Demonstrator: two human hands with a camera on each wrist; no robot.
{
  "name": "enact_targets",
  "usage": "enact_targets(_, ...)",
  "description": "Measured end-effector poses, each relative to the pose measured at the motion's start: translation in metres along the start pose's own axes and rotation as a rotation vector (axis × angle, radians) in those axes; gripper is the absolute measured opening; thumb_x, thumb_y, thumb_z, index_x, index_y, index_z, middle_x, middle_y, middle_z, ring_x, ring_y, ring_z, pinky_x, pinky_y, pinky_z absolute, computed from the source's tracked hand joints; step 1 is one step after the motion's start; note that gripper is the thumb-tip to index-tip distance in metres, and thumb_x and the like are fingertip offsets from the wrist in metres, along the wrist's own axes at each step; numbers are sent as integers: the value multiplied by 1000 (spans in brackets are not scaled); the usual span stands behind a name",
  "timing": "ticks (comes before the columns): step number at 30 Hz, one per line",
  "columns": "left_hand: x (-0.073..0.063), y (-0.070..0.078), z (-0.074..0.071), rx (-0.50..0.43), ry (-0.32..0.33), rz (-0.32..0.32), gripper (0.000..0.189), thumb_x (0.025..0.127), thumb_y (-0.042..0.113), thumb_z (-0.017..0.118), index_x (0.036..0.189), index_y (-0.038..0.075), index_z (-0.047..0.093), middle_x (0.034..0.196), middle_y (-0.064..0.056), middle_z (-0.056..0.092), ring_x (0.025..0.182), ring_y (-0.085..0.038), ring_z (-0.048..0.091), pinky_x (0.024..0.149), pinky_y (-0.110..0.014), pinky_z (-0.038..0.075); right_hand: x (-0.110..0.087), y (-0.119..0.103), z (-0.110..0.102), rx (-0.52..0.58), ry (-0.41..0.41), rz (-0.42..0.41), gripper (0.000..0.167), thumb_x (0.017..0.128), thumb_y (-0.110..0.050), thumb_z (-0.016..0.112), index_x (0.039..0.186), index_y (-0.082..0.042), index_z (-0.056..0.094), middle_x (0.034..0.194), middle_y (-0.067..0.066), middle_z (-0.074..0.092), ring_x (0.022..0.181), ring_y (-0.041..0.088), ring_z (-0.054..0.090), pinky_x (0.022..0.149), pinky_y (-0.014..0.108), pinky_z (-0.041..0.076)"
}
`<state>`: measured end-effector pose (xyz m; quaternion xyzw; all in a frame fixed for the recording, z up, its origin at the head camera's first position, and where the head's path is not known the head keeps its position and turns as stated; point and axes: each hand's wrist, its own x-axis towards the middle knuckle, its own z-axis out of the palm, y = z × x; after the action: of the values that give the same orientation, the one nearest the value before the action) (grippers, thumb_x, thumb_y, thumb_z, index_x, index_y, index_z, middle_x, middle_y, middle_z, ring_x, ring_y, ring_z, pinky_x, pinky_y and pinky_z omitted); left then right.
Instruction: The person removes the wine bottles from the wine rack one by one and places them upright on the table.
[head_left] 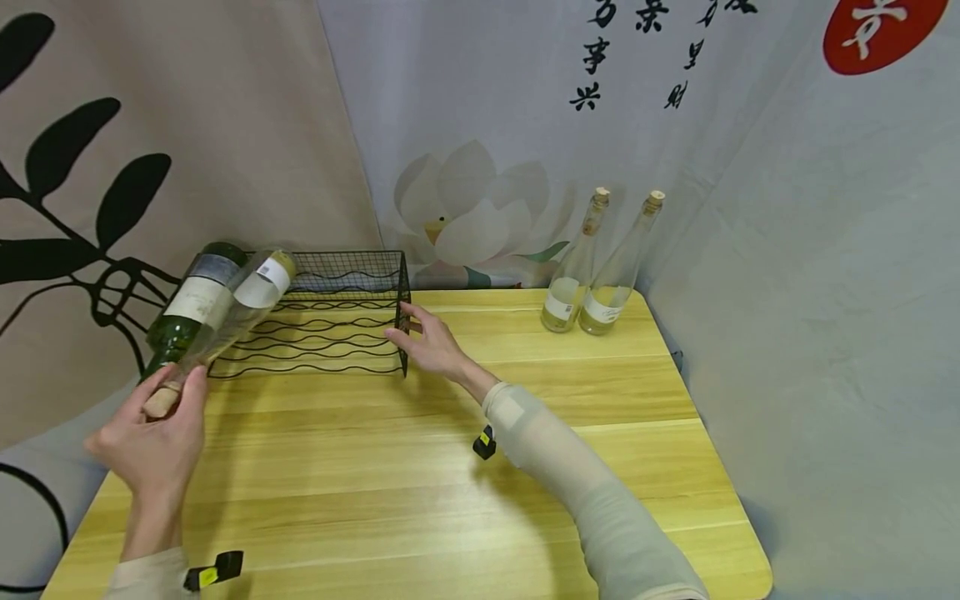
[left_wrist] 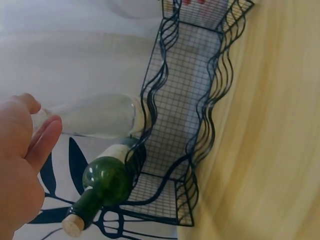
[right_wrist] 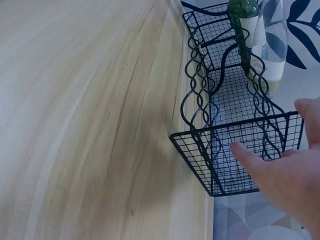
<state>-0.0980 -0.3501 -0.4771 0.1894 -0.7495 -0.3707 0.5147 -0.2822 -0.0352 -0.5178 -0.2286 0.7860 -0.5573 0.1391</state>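
My left hand [head_left: 153,442] pinches the corked neck of a clear glass bottle [head_left: 260,287] between thumb and fingers. The bottle slants with its white-labelled base over the left part of a black wire wine rack [head_left: 352,268]. Beside it a green bottle [head_left: 198,297] with a pale label lies in the rack at the left end; its cork [left_wrist: 73,226] shows in the left wrist view. My right hand [head_left: 435,346] is at the rack's right end, fingers extended by the mesh end panel [right_wrist: 225,150] and holding no bottle.
Two clear corked bottles, a left one [head_left: 567,287] and a right one [head_left: 617,287], stand upright at the table's back right. The wooden table [head_left: 390,483] meets a printed curtain [head_left: 487,108] behind. Wavy wires form the rack's cradles.
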Motion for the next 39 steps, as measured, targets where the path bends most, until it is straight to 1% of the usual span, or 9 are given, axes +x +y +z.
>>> enact_targets(4,6,7,2,-31,9,-11,28,96,19,88,120,5,88,80,52,57,72,35,59,74,6,45,0,-1,0,-6,-1,10,79,114,-48,64,178,-13,34,186,15,33,165,45,48,129,60,51)
enact_targets(8,14,20,5,-101,36,2,24,94,16,90,117,8,89,88,39,70,77,28,66,75,3,51,-1,0,0,-11,-2,10,79,114,-47,65,178,-13,33,187,12,33,165,42,48,130,58,51)
enact_targets(14,28,27,8,-196,39,16,20,96,13,90,106,-5,88,92,26,80,77,18,74,70,1,54,1,0,-1,-14,-4,9,78,114,-46,65,178,-14,34,187,14,32,165,44,47,130,59,50)
enact_targets(16,33,25,9,-200,21,43,23,98,15,88,105,-7,87,91,28,79,75,17,74,68,0,55,1,0,-1,-15,-4,14,78,114,-46,65,178,-14,34,187,13,32,165,44,47,130,59,50)
enact_targets(21,44,26,11,-195,-3,47,21,100,17,86,108,-3,88,89,32,76,73,18,72,66,0,54,0,0,-1,-8,-4,17,78,114,-45,65,179,-15,33,187,12,32,165,44,47,130,59,50)
enact_targets(24,50,30,12,-184,11,47,20,100,17,86,105,-3,89,87,34,75,72,19,70,67,2,52,0,0,0,-7,-1,12,78,114,-47,65,178,-15,34,187,13,33,165,44,47,130,59,50)
enact_targets(29,62,37,11,-131,16,97,28,102,25,84,103,-2,89,86,41,69,72,25,65,69,4,47,0,0,1,-12,2,3,77,115,-45,65,178,-14,35,186,16,33,164,44,48,130,60,50)
enact_targets(34,73,53,8,-105,1,94,21,104,28,82,98,9,88,85,45,66,73,27,62,72,3,47,0,0,1,-3,1,8,75,115,-42,65,178,-15,35,186,14,33,165,44,47,129,60,51)
enact_targets(39,80,71,1,-107,-45,70,8,106,27,79,104,21,85,87,46,65,75,25,62,76,2,49,0,1,1,17,-4,5,77,115,-44,65,178,-15,34,186,17,32,166,46,45,128,60,52)
